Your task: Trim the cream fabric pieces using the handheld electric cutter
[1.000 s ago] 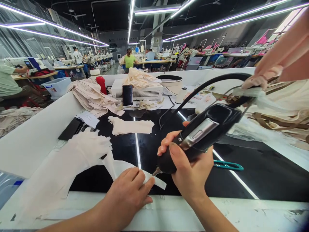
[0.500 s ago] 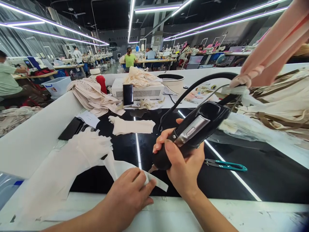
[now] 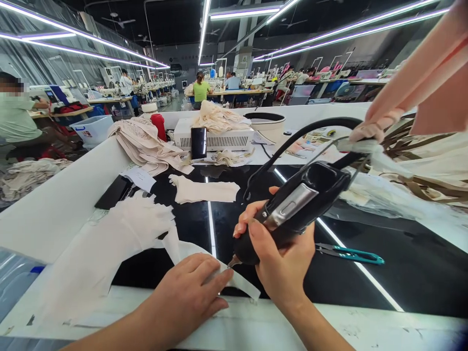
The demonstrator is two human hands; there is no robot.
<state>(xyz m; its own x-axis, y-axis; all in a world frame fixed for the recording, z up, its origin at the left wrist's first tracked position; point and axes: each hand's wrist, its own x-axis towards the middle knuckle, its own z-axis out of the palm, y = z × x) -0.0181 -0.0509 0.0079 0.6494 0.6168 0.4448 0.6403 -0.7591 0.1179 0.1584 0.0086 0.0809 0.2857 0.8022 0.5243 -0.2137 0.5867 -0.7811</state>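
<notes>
My right hand (image 3: 278,258) is wrapped round a black corded hand tool (image 3: 292,212) with a silver plate, its metal tip touching a narrow white fabric strip (image 3: 239,282). My left hand (image 3: 192,297) lies flat with fingers spread, pressing that strip down at the near edge of the black glass table (image 3: 402,268). The strip runs on into a larger pale fabric piece (image 3: 109,248) spread to the left. The tool's black cable (image 3: 310,129) arcs up and to the right.
Teal thread snips (image 3: 351,253) lie right of my right hand. A folded pale fabric piece (image 3: 204,190), a black phone (image 3: 198,143), a white box unit (image 3: 215,139), fabric piles (image 3: 146,141) and strap bundles (image 3: 420,170) sit farther back. Other people work at distant tables.
The tool and my right hand have drifted slightly left along the strip; the view has shifted a little. My left hand stays pressed on the strip.
</notes>
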